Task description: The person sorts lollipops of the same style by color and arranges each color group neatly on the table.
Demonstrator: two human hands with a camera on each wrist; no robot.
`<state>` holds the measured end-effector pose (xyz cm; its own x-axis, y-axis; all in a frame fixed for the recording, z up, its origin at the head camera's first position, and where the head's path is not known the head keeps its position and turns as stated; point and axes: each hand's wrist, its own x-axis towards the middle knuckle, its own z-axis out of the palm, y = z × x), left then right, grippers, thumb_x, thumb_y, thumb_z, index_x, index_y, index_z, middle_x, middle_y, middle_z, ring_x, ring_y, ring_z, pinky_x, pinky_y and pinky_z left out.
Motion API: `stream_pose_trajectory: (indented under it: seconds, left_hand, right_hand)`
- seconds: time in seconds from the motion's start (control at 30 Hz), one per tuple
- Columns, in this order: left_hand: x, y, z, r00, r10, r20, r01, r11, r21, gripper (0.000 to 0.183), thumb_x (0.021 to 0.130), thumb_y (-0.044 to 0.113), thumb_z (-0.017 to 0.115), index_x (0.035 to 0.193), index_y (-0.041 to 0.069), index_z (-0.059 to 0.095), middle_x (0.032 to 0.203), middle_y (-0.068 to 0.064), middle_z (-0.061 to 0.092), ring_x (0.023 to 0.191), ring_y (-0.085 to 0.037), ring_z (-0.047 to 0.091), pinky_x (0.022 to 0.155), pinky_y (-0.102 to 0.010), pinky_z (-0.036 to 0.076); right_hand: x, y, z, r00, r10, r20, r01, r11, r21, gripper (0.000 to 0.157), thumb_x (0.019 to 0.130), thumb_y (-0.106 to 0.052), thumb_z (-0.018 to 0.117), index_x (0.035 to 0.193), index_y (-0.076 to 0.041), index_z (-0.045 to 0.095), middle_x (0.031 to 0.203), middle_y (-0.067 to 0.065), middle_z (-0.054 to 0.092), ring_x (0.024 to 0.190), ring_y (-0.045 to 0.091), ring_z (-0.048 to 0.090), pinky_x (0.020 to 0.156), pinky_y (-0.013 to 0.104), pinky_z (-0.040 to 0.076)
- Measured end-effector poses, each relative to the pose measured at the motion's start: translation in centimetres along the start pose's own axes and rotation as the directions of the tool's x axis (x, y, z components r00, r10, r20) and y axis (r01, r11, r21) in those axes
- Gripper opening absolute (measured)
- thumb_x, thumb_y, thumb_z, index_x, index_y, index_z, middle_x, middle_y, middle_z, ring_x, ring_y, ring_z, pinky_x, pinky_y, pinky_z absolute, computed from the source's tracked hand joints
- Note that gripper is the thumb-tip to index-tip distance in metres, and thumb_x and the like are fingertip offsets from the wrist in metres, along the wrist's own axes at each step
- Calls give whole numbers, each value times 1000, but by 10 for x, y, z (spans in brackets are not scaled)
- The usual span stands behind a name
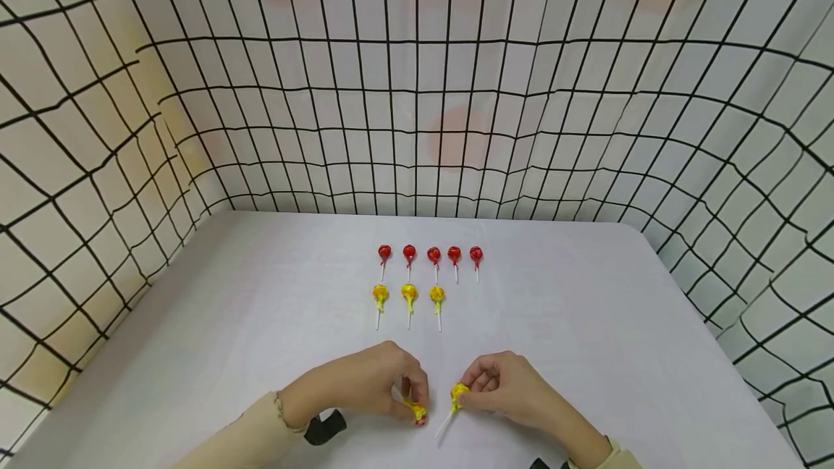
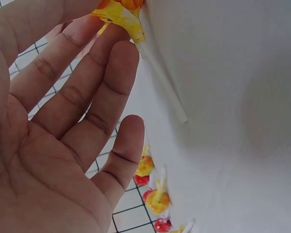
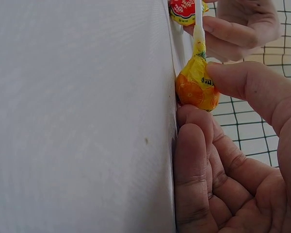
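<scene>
Near the front of the white table, my left hand [image 1: 381,384] pinches a yellow-wrapped lollipop [image 1: 415,411] that has a red patch on its wrapper. In the left wrist view, the yellow wrapper [image 2: 120,17] is partly cut off at the top edge. Just to the right, my right hand [image 1: 511,391] holds another yellow lollipop [image 1: 459,395] by its head, between thumb and fingers. Its white stick points toward the table's near side. An orange picture shows on that wrapper [image 3: 196,87] in the right wrist view. The two hands are close but apart.
Several red lollipops [image 1: 434,256] lie in a row toward the back of the white table [image 1: 554,295]. Three yellow lollipops [image 1: 408,294] form a row in front of them, sticks facing me. A black wire grid [image 1: 417,93] encloses the back and sides.
</scene>
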<state>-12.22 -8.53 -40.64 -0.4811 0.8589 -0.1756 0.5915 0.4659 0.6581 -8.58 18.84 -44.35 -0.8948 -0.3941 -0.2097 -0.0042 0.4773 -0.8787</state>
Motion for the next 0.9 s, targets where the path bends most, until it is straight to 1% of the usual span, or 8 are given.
stream_pose_trajectory:
  seconds: [0.3,0.47,0.67,0.9]
  left_hand:
    - [-4,-2,5,999,-12,-44,11,1000,-25,14,89,15,89,95,21,78,87,20,70,81,6,60,81,-14,56]
    - [-6,-2,6,998,-22,-60,20,999,-26,14,89,16,89,94,22,77,86,20,69,80,6,60,78,-15,55]
    - [-9,-1,6,998,-13,-67,14,1000,15,13,89,17,90,97,21,80,86,20,69,78,6,60,74,-13,53]
    - [-10,0,4,998,-3,-65,6,998,60,14,89,16,89,99,21,83,86,21,70,77,10,59,73,-11,52]
  right_hand:
    - [0,-1,-1,1000,-8,10,8,1000,0,19,86,-19,89,95,-7,76,80,-2,67,66,5,55,57,17,44]
    - [-1,-3,-1,1000,-2,12,2,1000,0,19,86,-19,88,95,-6,76,80,-2,67,66,5,55,58,17,44]
    - [0,-4,-1,1000,11,15,-11,1000,3,19,86,-19,89,95,-7,76,80,-2,67,66,6,55,58,17,44]
    - [-2,-4,-1,999,35,18,-35,999,11,21,87,-19,89,96,-6,76,81,-1,67,68,8,56,59,17,46]
